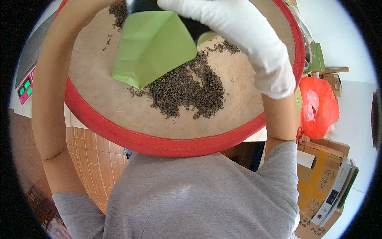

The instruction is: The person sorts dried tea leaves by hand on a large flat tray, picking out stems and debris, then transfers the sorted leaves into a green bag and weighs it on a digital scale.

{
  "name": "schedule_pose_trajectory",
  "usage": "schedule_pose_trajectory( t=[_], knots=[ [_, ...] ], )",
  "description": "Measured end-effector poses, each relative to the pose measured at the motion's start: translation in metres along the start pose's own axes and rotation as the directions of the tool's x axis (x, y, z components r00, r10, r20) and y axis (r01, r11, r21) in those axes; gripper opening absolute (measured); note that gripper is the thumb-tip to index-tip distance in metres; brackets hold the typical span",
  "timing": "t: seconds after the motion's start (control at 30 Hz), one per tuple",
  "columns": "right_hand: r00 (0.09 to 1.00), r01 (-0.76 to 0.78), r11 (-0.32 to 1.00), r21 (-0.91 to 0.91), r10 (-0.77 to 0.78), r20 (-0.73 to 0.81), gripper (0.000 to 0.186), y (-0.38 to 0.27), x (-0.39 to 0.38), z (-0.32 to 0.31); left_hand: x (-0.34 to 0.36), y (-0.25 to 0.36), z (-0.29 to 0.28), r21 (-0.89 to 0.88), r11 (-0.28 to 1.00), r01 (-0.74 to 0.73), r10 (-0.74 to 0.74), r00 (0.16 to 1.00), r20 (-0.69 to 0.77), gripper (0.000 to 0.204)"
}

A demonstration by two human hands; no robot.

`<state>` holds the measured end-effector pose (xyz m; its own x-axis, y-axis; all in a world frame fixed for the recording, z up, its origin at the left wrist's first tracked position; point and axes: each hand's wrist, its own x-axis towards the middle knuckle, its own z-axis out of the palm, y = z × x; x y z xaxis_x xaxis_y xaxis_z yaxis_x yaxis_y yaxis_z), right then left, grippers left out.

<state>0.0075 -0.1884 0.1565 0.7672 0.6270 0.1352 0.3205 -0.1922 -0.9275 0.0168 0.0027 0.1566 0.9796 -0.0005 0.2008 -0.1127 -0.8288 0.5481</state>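
My right hand (pixel 223 22), in a white glove, grips a light green packet (pixel 155 44) with a dark part at its top and right. The packet is tilted over a round shallow tray (pixel 167 145) with a beige surface and a red cloth rim. Below and beside the packet lies a heap of dark, curled dried leaves (pixel 191 87), like loose tea. More leaves show at the tray's upper left, and a few are scattered singly. My bare left forearm (pixel 51 91) reaches up past the tray's left side. My left hand lies beyond the top edge.
On the left stands a pink scale (pixel 25 89) with a lit green display. To the right are a red plastic bag (pixel 318 107), a taped cardboard box (pixel 318 175), and a silver-grey device (pixel 332 197) beside it. A wood-look floor (pixel 93 159) shows below the tray.
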Motion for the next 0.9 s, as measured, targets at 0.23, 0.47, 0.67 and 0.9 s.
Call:
schedule_pose_trajectory(
  t=[0.23, 0.47, 0.67, 0.9],
  knots=[
    [0.811, 0.238, 0.671, -0.702, -0.535, -0.237, 0.016, 0.042, -0.034, 0.01, -0.002, -0.037, 0.019, -0.401, 0.906, -0.136, 0.1, 0.989, -0.11, 0.023],
    [0.935, 0.342, 0.683, -0.645, -0.313, 0.165, 0.025, 0.151, -0.064, 0.041, 0.019, -0.086, 0.019, -0.381, 0.902, -0.204, 0.169, 0.978, -0.123, 0.024],
    [0.931, 0.364, 0.689, -0.627, -0.244, 0.273, 0.018, 0.175, -0.061, 0.047, 0.019, -0.09, 0.02, -0.251, 0.933, -0.259, 0.219, 0.96, -0.174, 0.03],
    [0.977, 0.213, 0.834, -0.509, -0.192, 0.095, 0.008, 0.185, -0.064, 0.047, 0.008, -0.066, 0.018, -0.326, 0.942, -0.083, 0.046, 0.992, -0.119, 0.03]
  ],
)
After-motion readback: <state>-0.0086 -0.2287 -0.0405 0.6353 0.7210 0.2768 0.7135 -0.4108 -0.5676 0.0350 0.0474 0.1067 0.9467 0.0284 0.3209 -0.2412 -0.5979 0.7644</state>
